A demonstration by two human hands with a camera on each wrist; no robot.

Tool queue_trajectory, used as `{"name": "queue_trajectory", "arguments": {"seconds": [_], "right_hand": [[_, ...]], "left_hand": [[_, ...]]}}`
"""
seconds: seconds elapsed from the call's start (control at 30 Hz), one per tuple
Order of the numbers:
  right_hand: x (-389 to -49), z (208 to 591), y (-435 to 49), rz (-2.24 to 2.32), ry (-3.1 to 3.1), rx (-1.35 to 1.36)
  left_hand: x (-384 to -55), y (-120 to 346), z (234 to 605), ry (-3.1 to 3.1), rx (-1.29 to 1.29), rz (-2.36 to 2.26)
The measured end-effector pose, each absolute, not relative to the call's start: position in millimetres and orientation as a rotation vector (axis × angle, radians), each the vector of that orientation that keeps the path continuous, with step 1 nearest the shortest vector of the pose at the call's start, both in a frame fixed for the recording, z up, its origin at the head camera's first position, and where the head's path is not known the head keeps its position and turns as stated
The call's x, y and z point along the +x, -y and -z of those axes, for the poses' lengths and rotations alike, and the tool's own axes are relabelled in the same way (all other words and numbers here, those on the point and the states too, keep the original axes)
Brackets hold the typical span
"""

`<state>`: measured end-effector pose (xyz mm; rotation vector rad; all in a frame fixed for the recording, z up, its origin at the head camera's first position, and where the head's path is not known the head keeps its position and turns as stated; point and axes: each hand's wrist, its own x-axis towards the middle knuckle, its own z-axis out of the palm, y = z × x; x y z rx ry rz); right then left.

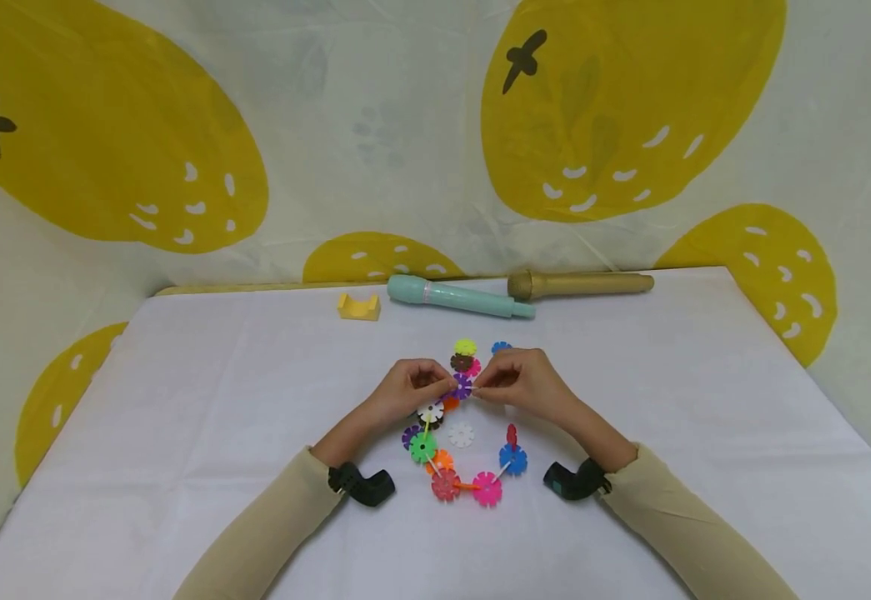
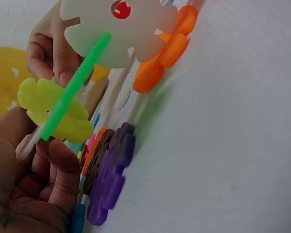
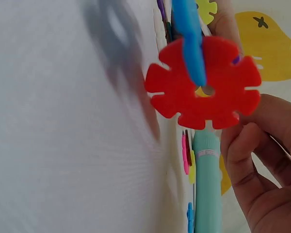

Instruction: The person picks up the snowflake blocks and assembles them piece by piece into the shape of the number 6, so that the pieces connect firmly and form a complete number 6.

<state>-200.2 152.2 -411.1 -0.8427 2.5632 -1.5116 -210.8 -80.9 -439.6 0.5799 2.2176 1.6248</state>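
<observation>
Notched plastic snowflake discs are joined slot to slot in a curved chain, with a green disc (image 1: 423, 447), a translucent red disc (image 1: 446, 485), a pink disc (image 1: 488, 490), a blue disc (image 1: 513, 460) and, at its right end, a red disc (image 3: 208, 104). My left hand (image 1: 411, 388) pinches a purple disc (image 1: 462, 386) between thumb and fingers. Close against it, my right hand (image 1: 528, 382) pinches a thin white disc (image 1: 474, 387) seen edge-on. Whether the two discs' slots interlock cannot be made out. A yellow disc (image 2: 58, 111) hangs beside the left fingers.
Loose discs lie around the chain, including a white one (image 1: 461, 435), an orange one (image 1: 443, 460) and a yellow one (image 1: 466, 347). Behind are a yellow block (image 1: 359, 307), a mint microphone-shaped object (image 1: 458, 297) and a gold one (image 1: 581, 284). White cloth (image 1: 690, 400) covers the table.
</observation>
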Motion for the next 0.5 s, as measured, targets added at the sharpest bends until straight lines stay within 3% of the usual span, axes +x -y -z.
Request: {"name": "queue_trajectory", "arguments": {"seconds": [0.5], "right_hand": [[-199.6, 407.3, -149.9, 1.595, -2.489, -0.669]], "left_hand": [[-210.0, 80.6, 437.7, -2.202, 0.473, -1.655]]}}
